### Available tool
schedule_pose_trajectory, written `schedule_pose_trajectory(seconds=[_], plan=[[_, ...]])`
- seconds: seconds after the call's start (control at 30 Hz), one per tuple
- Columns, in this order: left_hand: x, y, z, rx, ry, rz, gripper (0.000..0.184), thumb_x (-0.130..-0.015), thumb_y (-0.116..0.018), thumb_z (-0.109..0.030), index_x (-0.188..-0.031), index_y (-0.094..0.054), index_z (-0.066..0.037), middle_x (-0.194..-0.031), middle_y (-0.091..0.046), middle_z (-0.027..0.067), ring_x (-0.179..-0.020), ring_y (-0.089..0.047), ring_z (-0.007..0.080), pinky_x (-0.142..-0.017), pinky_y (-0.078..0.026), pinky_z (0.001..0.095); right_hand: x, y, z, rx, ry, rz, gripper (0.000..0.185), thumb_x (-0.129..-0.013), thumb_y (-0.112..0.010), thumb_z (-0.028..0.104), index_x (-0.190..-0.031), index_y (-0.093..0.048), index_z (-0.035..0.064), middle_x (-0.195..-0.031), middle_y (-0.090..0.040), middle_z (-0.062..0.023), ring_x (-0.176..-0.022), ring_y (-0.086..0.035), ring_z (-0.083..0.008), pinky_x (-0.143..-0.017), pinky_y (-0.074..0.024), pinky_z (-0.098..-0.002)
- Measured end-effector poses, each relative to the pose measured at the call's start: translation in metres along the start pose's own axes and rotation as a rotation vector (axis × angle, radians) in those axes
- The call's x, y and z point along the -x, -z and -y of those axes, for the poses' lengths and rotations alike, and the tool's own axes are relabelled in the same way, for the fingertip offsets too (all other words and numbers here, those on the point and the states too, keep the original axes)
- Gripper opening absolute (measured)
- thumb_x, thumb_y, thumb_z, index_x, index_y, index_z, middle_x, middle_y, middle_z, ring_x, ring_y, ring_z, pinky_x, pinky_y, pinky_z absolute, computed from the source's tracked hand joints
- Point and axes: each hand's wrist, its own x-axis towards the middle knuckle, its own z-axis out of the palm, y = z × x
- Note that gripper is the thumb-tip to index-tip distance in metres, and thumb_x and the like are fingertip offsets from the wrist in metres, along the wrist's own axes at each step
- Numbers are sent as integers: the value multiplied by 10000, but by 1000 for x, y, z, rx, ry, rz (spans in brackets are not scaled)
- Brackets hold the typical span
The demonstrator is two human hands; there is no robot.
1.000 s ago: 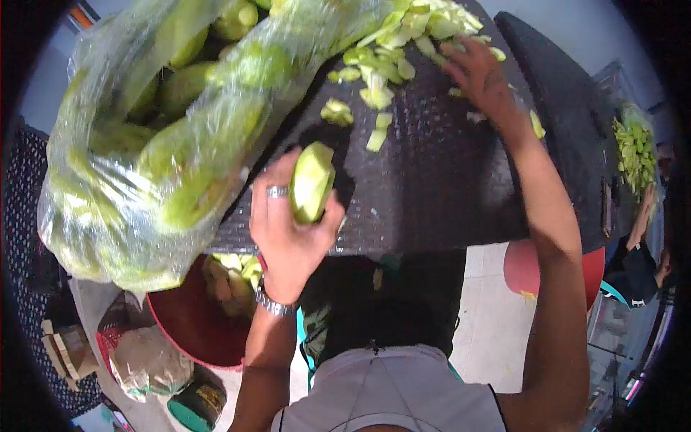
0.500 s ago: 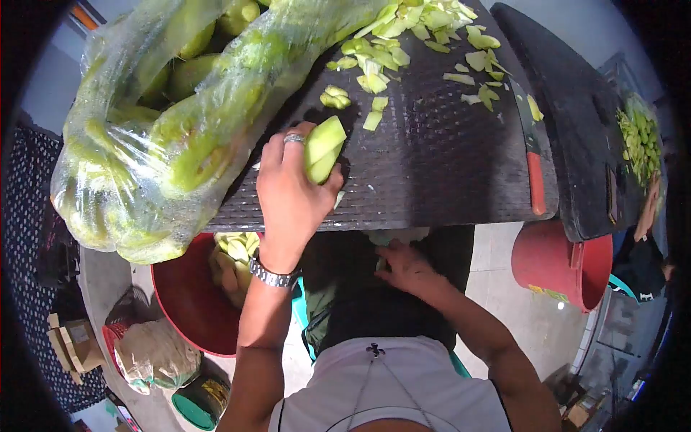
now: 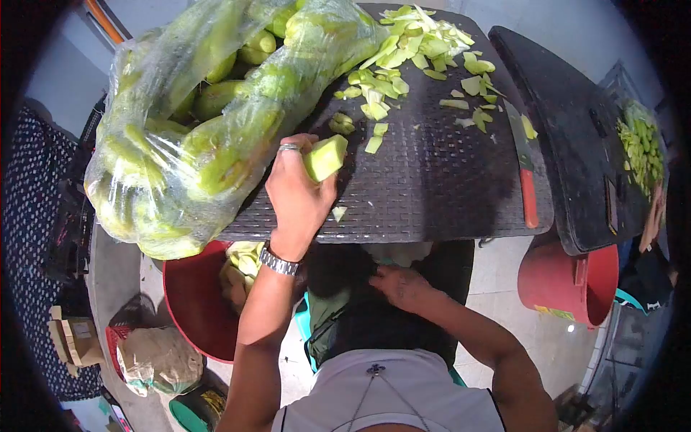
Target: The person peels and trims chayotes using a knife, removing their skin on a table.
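My left hand (image 3: 296, 194) is closed round a peeled pale green fruit (image 3: 327, 158) that looks like a green mango, over the near left part of the dark woven-pattern table (image 3: 432, 194). A flat face of the fruit points up and right. A small piece of peel (image 3: 339, 213) lies by my fingers, and a green chunk (image 3: 341, 123) lies just beyond them. My right hand (image 3: 403, 286) is low at my lap, below the table edge, near a pale cloth-like thing (image 3: 399, 253). Its fingertips are in shadow, so their grip is unclear.
A clear plastic bag (image 3: 165, 173) of green fruit fills the table's left side. Peelings (image 3: 425, 39) lie at the back. A knife with a red handle (image 3: 529, 198) rests at right. Red tubs (image 3: 194, 309) stand below; the left one holds peeled fruit. A second table (image 3: 561, 122) adjoins.
The fruit has turned in my left hand, showing a broader flat face. My right hand has shifted slightly, its fingers now closer together. The whole view has shifted a little.
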Motion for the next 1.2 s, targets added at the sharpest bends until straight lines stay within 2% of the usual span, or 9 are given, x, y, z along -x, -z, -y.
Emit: schedule_pose_trajectory(seconds=[0.13, 0.2, 0.33, 0.4, 0.53, 0.73, 0.83, 1.03, 1.2], plan=[[-3, 0, -2, 140, -73, -128, 402, -918, -773, -106, -1189, -487, -24, -1106, -727, 168, -973, -719, 264, -877, -547, 372, 11, 108, 28, -432, 297, -201, 221, -902, -688, 111, -1119, -697, 70, -1055, -704, -138, -985, -704, -327, -849, -589, -413], [-4, -3, 1, 248, -74, -171, 392, -941, -758, -109, -1199, -474, -25, -1108, -729, 166, -974, -715, 247, -888, -542, 367, 5, 165, 33, -179, 283, -608, 159, -895, -719, 108, -1043, -716, 49, -940, -723, -94, -902, -702, -305, -794, -588, -401], [-3, -2, -1, 438, 108, -218, 347, -1006, -696, -150, -1227, -463, -19, -1076, -721, 153, -980, -709, 225, -910, -543, 358, -13, 221, -14, 153, -127, -1042, 520, -950, -682, 130, -1448, -542, 73, -1489, -518, -259, -1420, -464, -425, -1156, -401, -491], [-8, -2, -7, 677, 192, -201, 338, -1010, -675, -134, -1248, -462, -22, -1052, -710, 161, -960, -721, 254, -891, -565, 382, 12, 231, -36, 207, -308, -1024, 635, -949, -712, 211, -1516, -457, 82, -1548, -435, -274, -1451, -398, -451, -1176, -368, -498], [-10, 0, -10, 926, 310, -149, 344, -975, -690, -112, -1238, -486, -23, -1061, -668, 119, -962, -689, 209, -872, -553, 350, 65, 199, -109, 572, -927, -913, 587, -925, -747, 322, -1391, -543, 28, -1388, -549, -283, -1264, -536, -461, -1081, -448, -486], [-25, -4, -30, 1210, 552, -97, 397, -966, -587, -275, -1268, -466, -47, -1026, -691, 234, -899, -727, 405, -788, -611, 494, 77, 186, -128, 402, -808, -974, 373, -925, -723, 227, -1191, -616, -13, -1162, -613, -276, -1123, -576, -449, -968, -477, -518], [-27, 0, -36, 1386, 695, -37, 392, -973, -585, -288, -1270, -476, -56, -1024, -688, 222, -886, -726, 419, -770, -613, 509, 77, 187, -114, 384, -802, -1052, 299, -919, -693, 155, -1155, -619, -15, -1117, -621, -268, -1126, -572, -463, -956, -476, -524], [-26, 14, -47, 1813, 984, 316, 587, -1059, -398, -424, -1405, -510, 36, -1321, -619, 318, -1149, -652, 475, -891, -594, 548, 96, 189, -103, 258, -821, -852, 250, -936, -553, 72, -1168, -587, -17, -1070, -640, -278, -1018, -608, -491, -879, -493, -541], [-10, -6, -52, 2071, 1028, 446, 610, -1065, -401, -474, -1441, -500, -4, -1235, -649, 264, -1041, -674, 445, -890, -595, 543, 96, 196, -76, -449, -783, -1069, 188, -982, -561, 125, -1131, -586, 15, -867, -667, -146, -746, -666, -301, -690, -534, -434]])
